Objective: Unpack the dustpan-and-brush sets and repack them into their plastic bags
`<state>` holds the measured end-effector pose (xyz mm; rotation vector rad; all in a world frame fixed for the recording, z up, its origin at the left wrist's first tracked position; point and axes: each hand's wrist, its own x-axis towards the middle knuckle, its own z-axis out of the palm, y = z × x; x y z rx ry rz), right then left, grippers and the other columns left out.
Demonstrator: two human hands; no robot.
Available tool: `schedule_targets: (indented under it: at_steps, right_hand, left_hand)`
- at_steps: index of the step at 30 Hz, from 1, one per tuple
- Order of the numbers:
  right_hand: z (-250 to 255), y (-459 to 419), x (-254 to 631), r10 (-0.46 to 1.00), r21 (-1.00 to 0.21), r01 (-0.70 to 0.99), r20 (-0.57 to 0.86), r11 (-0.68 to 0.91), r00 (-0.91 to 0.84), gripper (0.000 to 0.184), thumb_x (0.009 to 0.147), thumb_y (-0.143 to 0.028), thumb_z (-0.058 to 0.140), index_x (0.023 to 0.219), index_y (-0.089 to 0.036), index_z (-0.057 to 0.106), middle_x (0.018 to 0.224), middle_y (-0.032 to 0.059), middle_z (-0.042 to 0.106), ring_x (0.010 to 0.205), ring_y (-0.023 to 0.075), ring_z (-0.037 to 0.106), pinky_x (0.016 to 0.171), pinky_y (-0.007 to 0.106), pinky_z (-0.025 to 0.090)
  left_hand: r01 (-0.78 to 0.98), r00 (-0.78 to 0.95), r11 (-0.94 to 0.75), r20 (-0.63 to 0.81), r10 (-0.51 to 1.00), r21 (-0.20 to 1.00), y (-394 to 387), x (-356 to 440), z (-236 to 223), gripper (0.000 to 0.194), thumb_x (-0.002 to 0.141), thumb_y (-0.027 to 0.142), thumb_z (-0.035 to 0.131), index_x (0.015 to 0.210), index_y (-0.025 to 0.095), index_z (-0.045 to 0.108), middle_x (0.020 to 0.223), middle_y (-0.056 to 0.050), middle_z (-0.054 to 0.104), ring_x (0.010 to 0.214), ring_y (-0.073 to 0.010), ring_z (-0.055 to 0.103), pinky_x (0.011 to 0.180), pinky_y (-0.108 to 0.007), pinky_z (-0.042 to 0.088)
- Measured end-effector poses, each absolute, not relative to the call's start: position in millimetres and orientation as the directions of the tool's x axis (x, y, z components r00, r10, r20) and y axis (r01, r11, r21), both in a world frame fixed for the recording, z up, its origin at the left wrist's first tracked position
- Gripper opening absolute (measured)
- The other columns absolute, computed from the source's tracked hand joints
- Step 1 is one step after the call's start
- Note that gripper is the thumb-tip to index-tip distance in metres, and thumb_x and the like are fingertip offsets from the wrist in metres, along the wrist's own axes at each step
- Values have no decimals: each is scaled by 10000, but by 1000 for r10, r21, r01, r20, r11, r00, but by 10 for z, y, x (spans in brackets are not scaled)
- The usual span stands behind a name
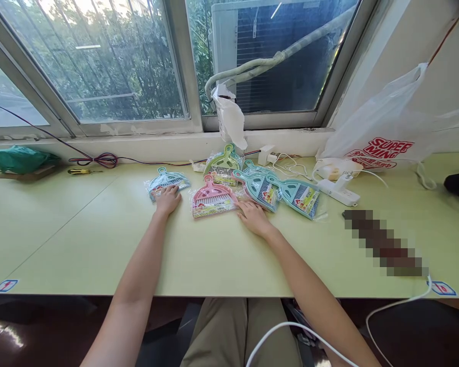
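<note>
Pale blue dustpan set lay under the left hand.
Both arms stretched forward over the table, palms down; the right hand rested beside the pink set. Whether either gripped, I could not tell.

Table lies open leftward; blurred object perhaps obstructs right.

Daylight reaches me through the sliding window, the sky whitened at top left; pale streaks reflect in its glass. My tabletop looks evenly bright, glare marks the dark floor, and coarse pixelation masks a patch at right.
</note>
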<state>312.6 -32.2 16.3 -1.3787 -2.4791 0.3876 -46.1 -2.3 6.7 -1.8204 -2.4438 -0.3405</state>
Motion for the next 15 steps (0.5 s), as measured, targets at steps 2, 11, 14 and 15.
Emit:
schedule_targets:
  at_steps: [2,11,14,15]
  right_hand:
    - [163,-323,3126,856,-367,779,114,508,-505,451,949,-244,409,1397,-209,447,1465,82,462,1366,227,373,1112,439,274]
    - [185,-344,3131,860,-381,776,128,503,-495,447,940,-236,426,1384,-206,465,1445,90,484,1344,237,404,1101,441,289]
    - [181,-344,3132,857,-382,772,132,508,-499,446,940,-235,426,1382,-199,469,1443,93,487,1336,239,414,1103,442,287]
    - [180,-344,3132,857,-381,772,131,508,-499,446,940,-236,426,1383,-199,469,1442,91,488,1336,241,414,1103,445,287]
  left_hand:
    - [959,-280,263,237,930,102,-23,-427,58,483,939,352,307,1384,285,480,1477,-66,430,1374,-332,317,1082,-734,24]
    - [976,-214,188,350,912,107,-60,-374,34,475,918,271,345,1363,216,501,1421,-121,484,1359,-331,325,1099,-686,-75]
    - [978,-204,173,388,899,114,-67,-361,37,502,896,242,363,1381,187,480,1418,-136,482,1350,-341,338,1114,-658,-66]
    - [979,-200,168,400,895,114,-68,-357,38,510,891,234,365,1386,183,474,1418,-136,481,1349,-340,341,1122,-644,-62]
